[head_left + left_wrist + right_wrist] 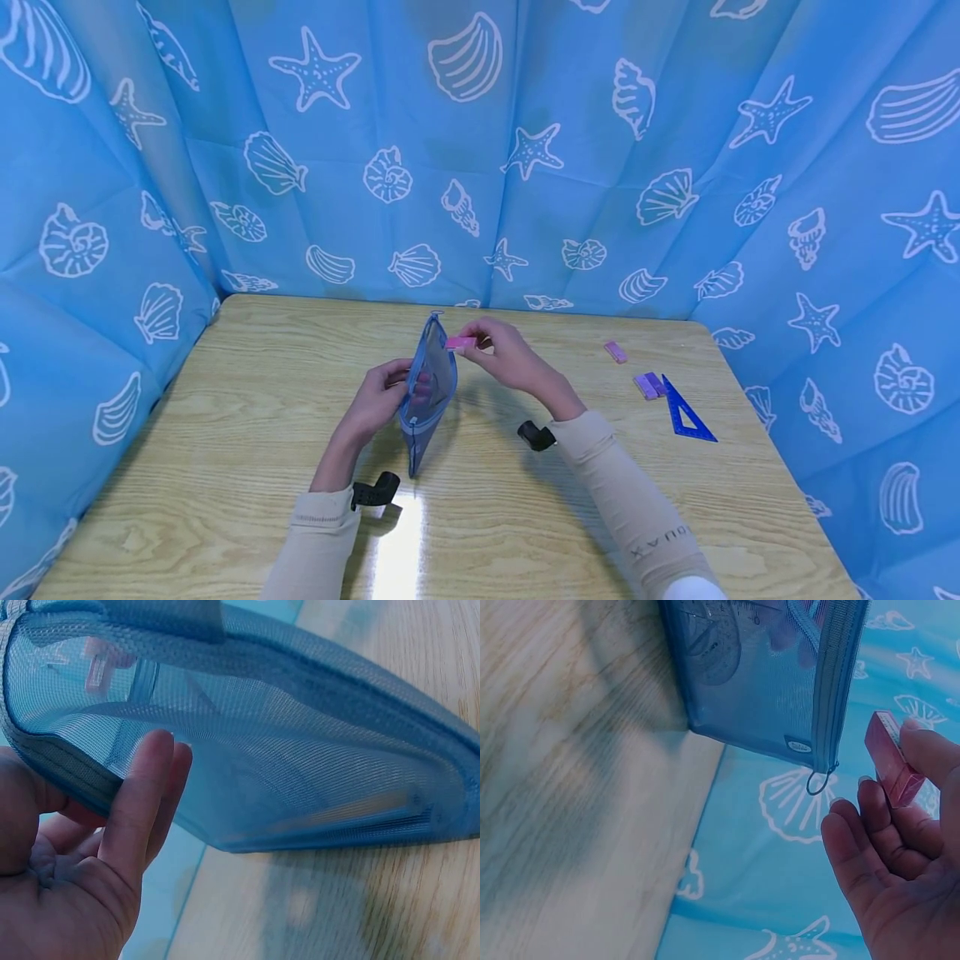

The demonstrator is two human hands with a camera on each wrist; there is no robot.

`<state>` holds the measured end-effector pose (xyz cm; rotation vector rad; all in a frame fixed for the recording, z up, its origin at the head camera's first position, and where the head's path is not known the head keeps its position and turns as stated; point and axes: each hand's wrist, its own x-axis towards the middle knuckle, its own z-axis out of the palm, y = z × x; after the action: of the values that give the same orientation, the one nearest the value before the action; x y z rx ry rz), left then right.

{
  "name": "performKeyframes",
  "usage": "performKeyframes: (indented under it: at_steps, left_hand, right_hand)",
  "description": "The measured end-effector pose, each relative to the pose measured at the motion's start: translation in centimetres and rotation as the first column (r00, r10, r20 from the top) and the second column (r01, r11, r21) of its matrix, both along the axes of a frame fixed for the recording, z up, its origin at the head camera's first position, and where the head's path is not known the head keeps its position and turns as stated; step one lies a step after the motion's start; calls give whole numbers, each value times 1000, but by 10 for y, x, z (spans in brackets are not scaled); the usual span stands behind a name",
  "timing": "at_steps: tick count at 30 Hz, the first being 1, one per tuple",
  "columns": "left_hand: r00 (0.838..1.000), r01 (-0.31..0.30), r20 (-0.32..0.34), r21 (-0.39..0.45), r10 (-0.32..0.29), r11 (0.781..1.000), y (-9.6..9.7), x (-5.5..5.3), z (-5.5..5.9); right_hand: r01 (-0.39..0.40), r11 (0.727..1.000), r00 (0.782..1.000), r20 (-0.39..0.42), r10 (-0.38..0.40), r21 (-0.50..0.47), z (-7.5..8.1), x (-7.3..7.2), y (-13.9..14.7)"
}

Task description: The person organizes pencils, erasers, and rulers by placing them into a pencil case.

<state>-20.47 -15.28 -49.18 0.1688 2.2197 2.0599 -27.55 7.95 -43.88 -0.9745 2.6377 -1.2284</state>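
Observation:
My left hand (pixel 377 398) holds a blue mesh zip pouch (pixel 417 422) by one side of its rim, and its mouth gapes upward. Through the mesh, a clear ruler with a round cutout (pixel 718 646) shows in the right wrist view. A long, thin tan thing (pixel 352 810) lies along the bottom in the left wrist view. My right hand (pixel 501 354) pinches a small pink eraser (pixel 891 759) between thumb and fingers, right at the far end of the pouch's mouth. In the left wrist view, fingers of the left hand (pixel 90 877) lie against the mesh.
On the right of the wooden table (pixel 247 400) lie a pink eraser (pixel 616 352), two purple erasers (pixel 646 386) side by side, and a blue set square (pixel 686 414). A blue curtain (pixel 465 150) with shells and starfish borders the table at the back and sides.

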Motion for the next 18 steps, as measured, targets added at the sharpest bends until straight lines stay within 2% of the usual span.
performKeyframes:
  at_steps: [6,18]
  left_hand:
    - [1000,13,-20,1,-13,1000,0,1,0]
    - [999,27,-32,-11,-27,1000,-4,1,-2]
  right_hand:
    - [-39,996,998,-36,41,74,4,-2,-6]
    - [-65,976,990,-106,88,207,14,-6,-22]
